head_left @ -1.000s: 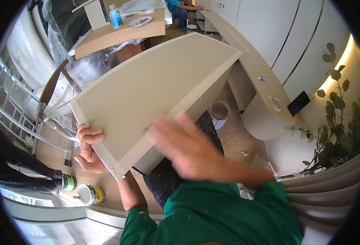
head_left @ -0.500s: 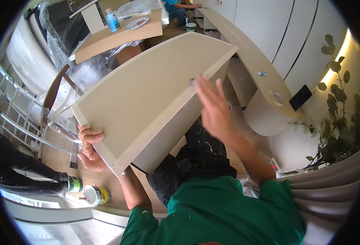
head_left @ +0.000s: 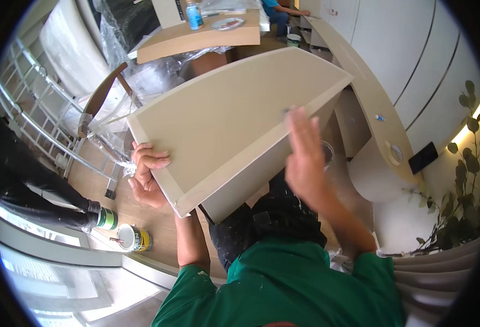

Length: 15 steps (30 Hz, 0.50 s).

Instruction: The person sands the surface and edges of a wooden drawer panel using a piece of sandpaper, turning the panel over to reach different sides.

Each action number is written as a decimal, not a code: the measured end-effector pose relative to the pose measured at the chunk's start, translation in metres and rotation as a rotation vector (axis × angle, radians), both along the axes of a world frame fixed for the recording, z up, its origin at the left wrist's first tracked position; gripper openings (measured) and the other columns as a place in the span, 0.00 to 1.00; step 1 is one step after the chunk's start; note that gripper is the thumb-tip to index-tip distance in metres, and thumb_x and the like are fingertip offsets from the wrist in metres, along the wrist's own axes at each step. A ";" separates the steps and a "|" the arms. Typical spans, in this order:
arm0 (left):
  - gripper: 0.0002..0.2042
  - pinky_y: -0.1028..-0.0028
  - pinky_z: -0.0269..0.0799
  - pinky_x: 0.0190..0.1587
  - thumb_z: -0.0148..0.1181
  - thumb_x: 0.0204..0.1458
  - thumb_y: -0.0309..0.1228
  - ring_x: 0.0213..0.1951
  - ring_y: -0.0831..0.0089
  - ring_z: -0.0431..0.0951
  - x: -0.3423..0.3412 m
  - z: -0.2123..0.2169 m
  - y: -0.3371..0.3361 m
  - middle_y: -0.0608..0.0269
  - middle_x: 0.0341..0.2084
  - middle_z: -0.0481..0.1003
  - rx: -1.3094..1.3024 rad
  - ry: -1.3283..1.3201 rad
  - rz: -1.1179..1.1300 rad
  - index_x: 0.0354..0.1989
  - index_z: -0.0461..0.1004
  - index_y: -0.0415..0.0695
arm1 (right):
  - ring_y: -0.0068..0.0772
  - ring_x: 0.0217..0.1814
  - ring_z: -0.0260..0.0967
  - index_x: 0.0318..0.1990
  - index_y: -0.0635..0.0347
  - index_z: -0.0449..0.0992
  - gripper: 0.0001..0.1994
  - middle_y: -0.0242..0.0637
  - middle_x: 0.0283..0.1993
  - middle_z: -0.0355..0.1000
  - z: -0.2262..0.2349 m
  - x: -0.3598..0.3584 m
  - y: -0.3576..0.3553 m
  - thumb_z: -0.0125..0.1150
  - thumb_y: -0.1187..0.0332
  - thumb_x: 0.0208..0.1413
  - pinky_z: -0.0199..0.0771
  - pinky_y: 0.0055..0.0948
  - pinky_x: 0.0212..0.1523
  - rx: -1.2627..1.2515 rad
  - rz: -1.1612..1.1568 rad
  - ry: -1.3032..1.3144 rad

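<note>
The large beige panel (head_left: 223,114), with curved far edge and paler border strips, sits directly before the person's paint-flecked black trousers (head_left: 286,210). The left hand (head_left: 145,175) is clamped on its left edge, fingertips on top. The right hand (head_left: 306,163), blurred, is over the near border, fingers extended; whether it grips anything cannot be told.

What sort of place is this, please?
Probably a room being renovated: an open can stands on the floor, clear plastic sheeting lies around, and the person's dark trousers have white flecks.
</note>
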<state>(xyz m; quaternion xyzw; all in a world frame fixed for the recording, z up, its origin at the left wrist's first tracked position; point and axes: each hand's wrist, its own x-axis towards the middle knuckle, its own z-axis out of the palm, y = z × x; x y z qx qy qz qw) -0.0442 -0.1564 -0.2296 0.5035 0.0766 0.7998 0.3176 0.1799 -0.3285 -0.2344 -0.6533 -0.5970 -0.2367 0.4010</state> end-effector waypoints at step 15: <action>0.34 0.51 0.42 0.79 0.27 0.62 0.52 0.49 0.60 0.70 0.003 -0.001 0.005 0.55 0.20 0.72 0.020 -0.036 0.000 0.18 0.72 0.38 | 0.58 0.82 0.57 0.68 0.76 0.70 0.30 0.59 0.75 0.65 0.009 -0.077 -0.002 0.56 0.81 0.55 0.52 0.62 0.79 -0.040 0.204 -0.061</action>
